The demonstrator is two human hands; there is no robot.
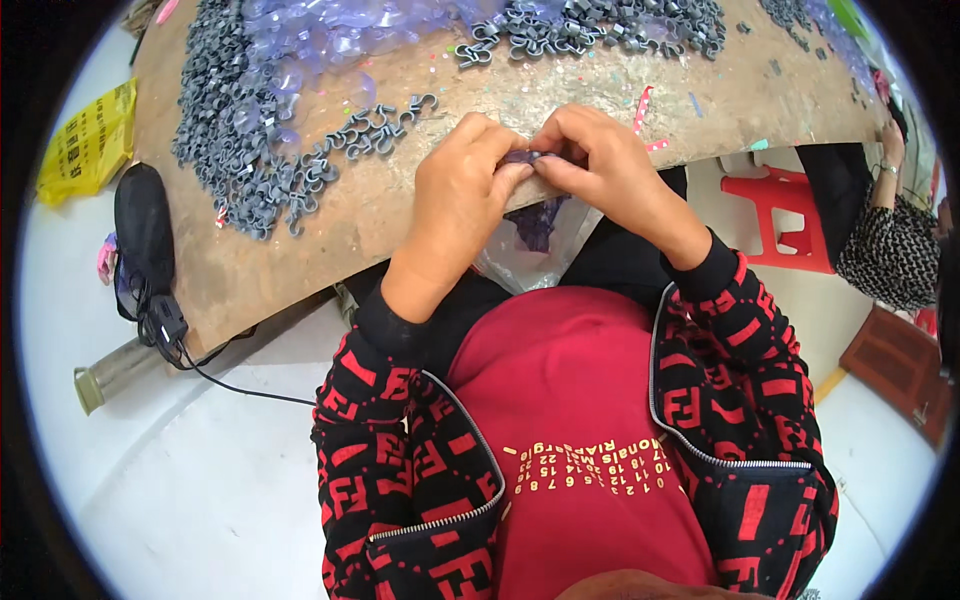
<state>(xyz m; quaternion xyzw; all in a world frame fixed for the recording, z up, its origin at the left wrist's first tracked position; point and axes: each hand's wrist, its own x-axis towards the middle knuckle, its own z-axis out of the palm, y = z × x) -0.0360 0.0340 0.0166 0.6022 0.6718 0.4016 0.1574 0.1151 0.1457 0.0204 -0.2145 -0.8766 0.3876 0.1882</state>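
A: So — what's in your hands?
B: Your left hand [455, 180] and right hand [607, 162] both pinch one small purplish piece [518, 157] — kind unclear. It's by the wooden table [350, 215] edge, above a clear plastic bag [497, 264]. Grey plastic clips [222, 130] heaped left.

the left hand [455, 190] is at about twelve o'clock, the right hand [610, 165] near one o'clock. both have the fingers [585, 125] curled, each thumb [515, 172] pinching inward, tips nearly meeting. the left arm [365, 410] points to one o'clock, the right arm [750, 320] to eleven.
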